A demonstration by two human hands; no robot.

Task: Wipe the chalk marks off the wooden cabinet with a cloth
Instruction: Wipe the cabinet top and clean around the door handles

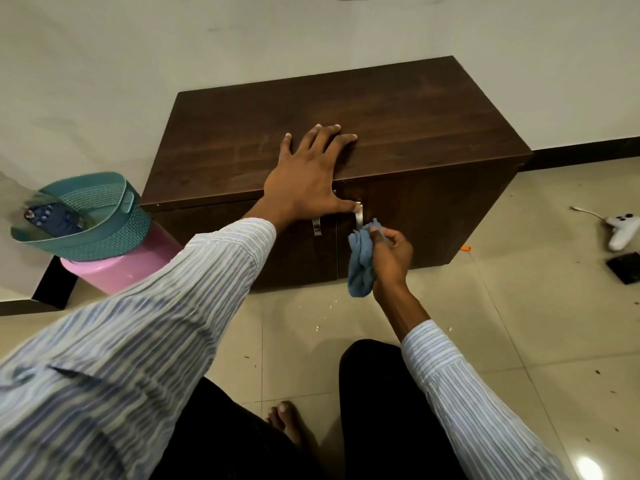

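A low dark wooden cabinet (398,119) stands against the wall, with two doors and metal handles (317,226) at the front. My left hand (304,174) lies flat on the front edge of its top, fingers spread, thumb hanging over the edge by the right door's handle. My right hand (391,254) grips a bunched blue cloth (362,261) and presses it against the right door just below that handle. Faint pale smears show on the cabinet top. No clear chalk marks are visible on the door around the cloth.
A teal mesh basket (104,233) holding a phone (55,220) sits on a pink bucket (114,271) left of the cabinet. A white game controller (623,230) and a black wallet (625,266) lie on the tiled floor at right. Small crumbs dot the tiles near my knees.
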